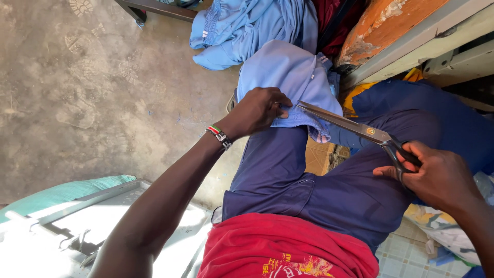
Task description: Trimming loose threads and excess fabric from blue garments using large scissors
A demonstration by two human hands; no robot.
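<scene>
- Our left hand (260, 109) is clenched on the folded edge of a light blue garment (290, 77) that lies over our knee; this grip seems to pull the cloth taut right where the blades meet it.
- Our right hand (437, 177) has its fingers through the black handles of a pair of tailor's scissors (355, 127), grip closed on them. The long steel blades point left toward the cloth, their tips touching its edge just beside our left fingers.
- We sit in dark blue trousers (309, 190) and a red shirt (278, 247), so the lap serves as support for the fabric.
- More blue cloth (242, 25) is heaped on the concrete floor (92, 92) farther off, well apart from the scissors.
- A beaded bracelet (220, 137) circles our left wrist.
</scene>
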